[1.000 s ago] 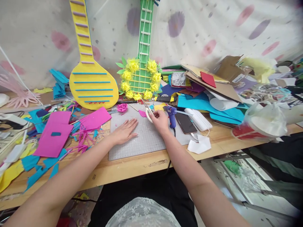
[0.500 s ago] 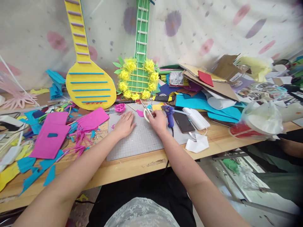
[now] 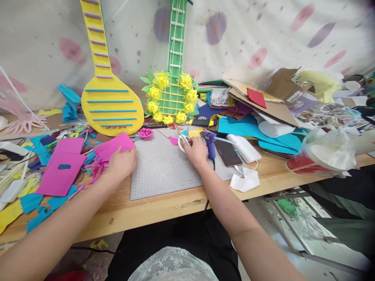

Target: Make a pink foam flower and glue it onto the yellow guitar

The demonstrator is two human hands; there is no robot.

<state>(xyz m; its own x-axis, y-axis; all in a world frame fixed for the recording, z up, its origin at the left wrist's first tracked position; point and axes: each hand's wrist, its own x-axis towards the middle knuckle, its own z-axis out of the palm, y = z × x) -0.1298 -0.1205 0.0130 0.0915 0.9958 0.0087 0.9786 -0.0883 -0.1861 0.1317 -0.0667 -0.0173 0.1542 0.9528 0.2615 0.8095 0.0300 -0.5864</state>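
My right hand [image 3: 195,151] holds a pair of scissors [image 3: 181,144] by the pale handles, blades directed to the back of the grey cutting mat [image 3: 164,171]. Off the mat's left edge, my left hand [image 3: 123,160] is curled over a magenta paper piece [image 3: 127,141] and fringed magenta strips. Its fingertips are mostly hidden, so whatever they pinch cannot be seen. A crumpled magenta paper flower [image 3: 145,133] lies at the mat's back left. Beside the scissors is a small magenta petal-shaped piece [image 3: 173,140].
A blue glue gun [image 3: 209,144] and a phone [image 3: 227,152] lie right of my right hand. Yellow [image 3: 113,105] and green [image 3: 172,93] paper instruments lean against the wall. Blue paper sheets [image 3: 243,128] are piled right; a plastic-wrapped bucket [image 3: 316,154] stands beyond.
My left hand has gone from lying flat on the mat to curling over the magenta paper at left. A small magenta scrap no longer shows on the mat. My right hand stays with the scissors.
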